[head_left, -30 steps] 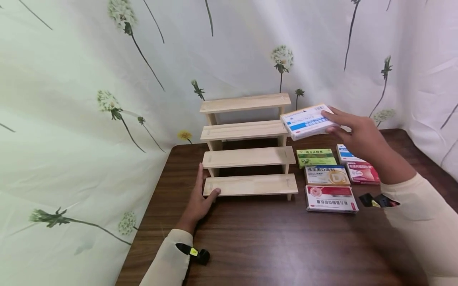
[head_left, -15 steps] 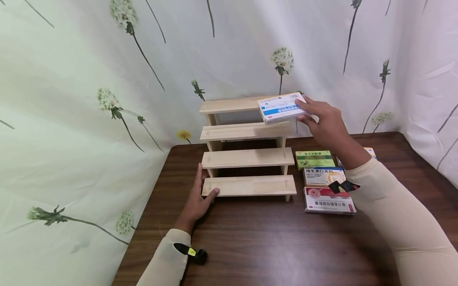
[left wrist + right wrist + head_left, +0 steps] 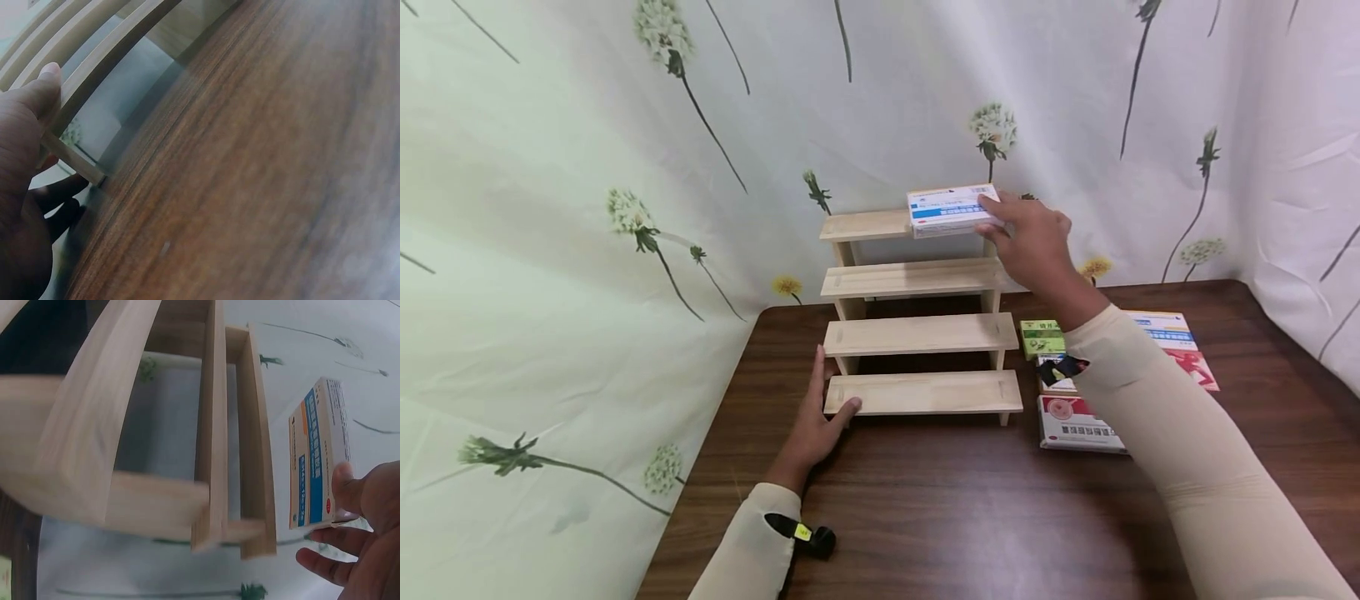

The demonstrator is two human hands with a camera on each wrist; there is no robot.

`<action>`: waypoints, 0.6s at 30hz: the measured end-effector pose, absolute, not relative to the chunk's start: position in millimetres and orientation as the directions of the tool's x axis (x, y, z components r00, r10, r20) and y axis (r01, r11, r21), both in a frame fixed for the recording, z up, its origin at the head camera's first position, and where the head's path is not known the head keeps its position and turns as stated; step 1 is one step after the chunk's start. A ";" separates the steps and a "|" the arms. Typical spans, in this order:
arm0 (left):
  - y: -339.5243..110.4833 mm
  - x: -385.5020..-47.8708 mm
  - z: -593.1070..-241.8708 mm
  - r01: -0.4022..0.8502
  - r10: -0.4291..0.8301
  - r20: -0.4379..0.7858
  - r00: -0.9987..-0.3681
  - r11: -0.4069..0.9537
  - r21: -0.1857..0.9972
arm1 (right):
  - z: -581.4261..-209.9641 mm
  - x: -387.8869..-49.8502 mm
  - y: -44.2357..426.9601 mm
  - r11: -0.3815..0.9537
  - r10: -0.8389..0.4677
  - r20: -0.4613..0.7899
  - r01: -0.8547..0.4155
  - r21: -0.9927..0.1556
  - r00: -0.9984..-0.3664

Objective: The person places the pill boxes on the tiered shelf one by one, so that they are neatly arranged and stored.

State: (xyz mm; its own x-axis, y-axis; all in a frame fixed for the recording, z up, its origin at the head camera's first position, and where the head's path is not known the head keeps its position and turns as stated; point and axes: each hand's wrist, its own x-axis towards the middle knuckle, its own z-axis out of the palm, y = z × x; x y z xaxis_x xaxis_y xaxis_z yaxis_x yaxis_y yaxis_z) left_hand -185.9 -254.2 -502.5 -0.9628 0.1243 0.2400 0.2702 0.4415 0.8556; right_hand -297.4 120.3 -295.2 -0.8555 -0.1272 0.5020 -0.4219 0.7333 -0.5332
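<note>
A white-and-blue medicine box (image 3: 953, 212) is pinched at its right end by my right hand (image 3: 1033, 246). In the right wrist view the box (image 3: 319, 456) stays apart from the top step (image 3: 255, 450), just above it. The stepped wooden display stand (image 3: 921, 333) has several pale tiers. My left hand (image 3: 811, 429) grips the left end of the lowest tier, thumb on top near the front edge. In the left wrist view this hand (image 3: 25, 144) has its other fingers around the stand's side, partly hidden.
Right of the stand lie a green medicine box (image 3: 1040, 339), a red-and-white box (image 3: 1078, 427), a pink-red box (image 3: 1197, 368) and a white-blue box (image 3: 1165, 329). My right forearm covers part of them. A dandelion-print cloth (image 3: 880, 108) hangs behind the dark wooden table (image 3: 925, 500).
My right hand has carried the medicine box leftward and up, from right of the stand to over the right part of its top tier. The left hand has stayed on the stand.
</note>
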 end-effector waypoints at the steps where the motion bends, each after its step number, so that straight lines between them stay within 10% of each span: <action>1: -254.3 -185.8 -503.0 0.268 0.123 0.238 -0.963 0.443 0.855 | -294.7 -299.1 115.5 0.734 -0.123 0.491 -0.412 -0.540 -0.862; 18: -253.3 -181.9 -499.8 0.288 0.137 0.253 -0.958 0.425 0.858 | -298.4 -321.3 44.1 0.759 -0.111 0.470 -0.380 -0.528 -0.876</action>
State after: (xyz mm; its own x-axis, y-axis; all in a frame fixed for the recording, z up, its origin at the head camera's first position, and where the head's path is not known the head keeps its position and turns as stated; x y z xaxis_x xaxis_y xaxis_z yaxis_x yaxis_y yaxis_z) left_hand -181.9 -253.3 -499.8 -0.9576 0.1368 0.2535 0.2879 0.4247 0.8583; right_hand -321.3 44.1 -298.4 -0.8757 -0.1106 0.4701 -0.3796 0.7594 -0.5284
